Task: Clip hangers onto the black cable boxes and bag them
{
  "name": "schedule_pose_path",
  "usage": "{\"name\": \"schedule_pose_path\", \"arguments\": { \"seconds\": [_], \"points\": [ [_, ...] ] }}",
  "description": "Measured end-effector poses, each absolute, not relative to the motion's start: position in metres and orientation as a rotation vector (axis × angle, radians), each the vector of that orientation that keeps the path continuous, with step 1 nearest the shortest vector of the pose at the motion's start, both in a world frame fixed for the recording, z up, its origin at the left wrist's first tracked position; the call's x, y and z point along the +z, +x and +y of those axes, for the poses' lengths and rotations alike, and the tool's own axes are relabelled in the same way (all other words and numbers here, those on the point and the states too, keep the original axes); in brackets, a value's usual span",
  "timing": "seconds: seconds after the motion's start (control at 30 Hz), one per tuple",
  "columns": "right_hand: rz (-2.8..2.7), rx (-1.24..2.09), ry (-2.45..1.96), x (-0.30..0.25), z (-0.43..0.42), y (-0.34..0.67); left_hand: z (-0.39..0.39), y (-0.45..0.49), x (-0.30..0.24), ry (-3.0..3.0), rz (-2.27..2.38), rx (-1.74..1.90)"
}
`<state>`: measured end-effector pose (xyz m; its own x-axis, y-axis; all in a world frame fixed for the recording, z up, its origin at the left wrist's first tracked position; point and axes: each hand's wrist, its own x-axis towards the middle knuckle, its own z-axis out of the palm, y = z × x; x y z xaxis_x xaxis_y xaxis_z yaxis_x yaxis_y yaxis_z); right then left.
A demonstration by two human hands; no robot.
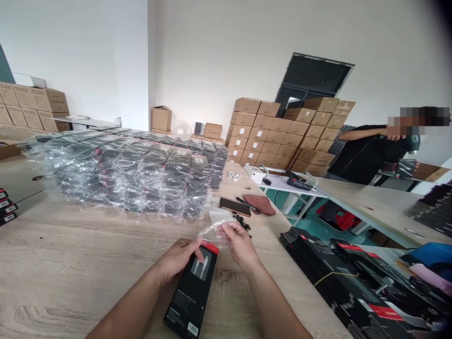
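Note:
In front of me a black cable box (pixel 190 292) with a red top end and a picture of a white cable lies tilted over the table. My left hand (pixel 176 259) grips its top end, thumb and finger at the red edge. Fingers closed, my right hand (pixel 240 245) pinches a clear plastic bag (pixel 211 232) just beyond the box's top; the bag reaches across to my left fingertips. Whether the left fingers also hold the film, I cannot tell. Small black pieces (pixel 243 222) lie just past my right hand, beside a phone (pixel 235 207).
Stacked boxes wrapped in clear plastic (pixel 141 179) fill the table's far left. A pen (pixel 248 204) and brown cloth (pixel 261 205) lie near the right edge. Flat black packaging (pixel 318 268) is piled at right. Across the aisle, a person (pixel 367 150) holds a heat gun (pixel 412 142).

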<state>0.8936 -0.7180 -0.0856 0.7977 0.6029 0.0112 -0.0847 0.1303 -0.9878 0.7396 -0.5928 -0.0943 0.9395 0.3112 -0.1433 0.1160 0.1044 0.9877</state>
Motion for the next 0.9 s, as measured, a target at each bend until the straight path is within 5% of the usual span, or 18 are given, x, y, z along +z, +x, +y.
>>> {"name": "schedule_pose_path", "arguments": {
  "seconds": [0.4, 0.9],
  "points": [
    [-0.414, 0.672, -1.366, -0.091, -0.718, 0.892, -0.601, 0.746, -0.09, 1.204, 0.267, 0.111],
    [-0.736, 0.376, -1.565, -0.094, -0.721, 0.904, -0.604, 0.751, -0.095, 1.232, 0.388, 0.123]
  ]
}}
